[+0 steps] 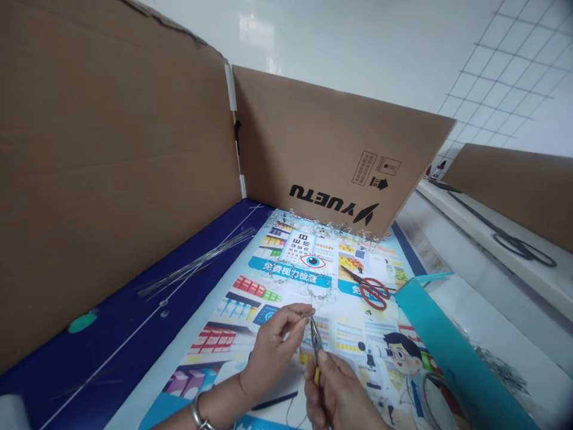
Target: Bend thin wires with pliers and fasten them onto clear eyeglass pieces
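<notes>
My left hand, with a metal bangle at its wrist, is closed in a pinch on thin wire near the middle of the table. My right hand is wrapped round a pair of pliers; a bit of yellow handle shows between its fingers. The plier jaws point away from me and meet the left fingertips, where the wire's end is too small to make out. Just beyond the hands lies a loop of twisted wire with clear beads. Orange-handled scissors rest to the right.
A printed poster sheet covers the table. Cardboard panels stand at the back and left. Thin straight wires lie on the blue cloth at left. Wire pieces line the back panel's foot. A teal-edged box holds metal bits at right.
</notes>
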`<state>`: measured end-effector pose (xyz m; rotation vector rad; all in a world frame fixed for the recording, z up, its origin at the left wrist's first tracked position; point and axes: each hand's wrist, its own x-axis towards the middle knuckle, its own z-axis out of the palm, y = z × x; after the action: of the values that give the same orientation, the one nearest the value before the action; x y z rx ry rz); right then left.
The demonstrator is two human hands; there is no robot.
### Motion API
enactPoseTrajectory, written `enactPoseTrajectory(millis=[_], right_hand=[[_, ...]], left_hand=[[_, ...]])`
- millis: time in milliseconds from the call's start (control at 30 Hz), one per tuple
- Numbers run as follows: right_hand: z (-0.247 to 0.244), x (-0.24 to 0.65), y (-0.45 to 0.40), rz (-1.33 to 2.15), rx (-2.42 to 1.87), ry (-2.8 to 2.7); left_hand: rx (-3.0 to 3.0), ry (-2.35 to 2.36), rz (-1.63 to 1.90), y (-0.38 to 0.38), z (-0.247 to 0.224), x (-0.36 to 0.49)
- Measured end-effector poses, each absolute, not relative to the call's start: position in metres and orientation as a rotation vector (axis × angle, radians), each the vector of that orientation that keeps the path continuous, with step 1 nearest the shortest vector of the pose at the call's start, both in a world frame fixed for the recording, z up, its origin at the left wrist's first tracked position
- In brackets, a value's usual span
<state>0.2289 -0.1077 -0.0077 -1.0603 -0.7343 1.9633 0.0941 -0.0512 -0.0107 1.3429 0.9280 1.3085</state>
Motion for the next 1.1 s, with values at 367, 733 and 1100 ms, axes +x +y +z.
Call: enactPoseTrajectory(millis=[367, 733, 1100], right_hand=[[-0.011, 0.231, -0.106, 1.877, -1.232, -0.915], [-0.018, 0.23, -0.105, 1.855, -1.317, -0.968], [-0.028, 0.223, -0.107, 1.804, -1.304, -0.93]], left_hand=[[1.27, 1.022, 1.214, -0.045, -0.004, 0.09], [1.398, 1.191, 1.221, -0.039, -0.008, 0.088], [1.471, 1.264, 1.189, -0.047, -0.008, 0.093]])
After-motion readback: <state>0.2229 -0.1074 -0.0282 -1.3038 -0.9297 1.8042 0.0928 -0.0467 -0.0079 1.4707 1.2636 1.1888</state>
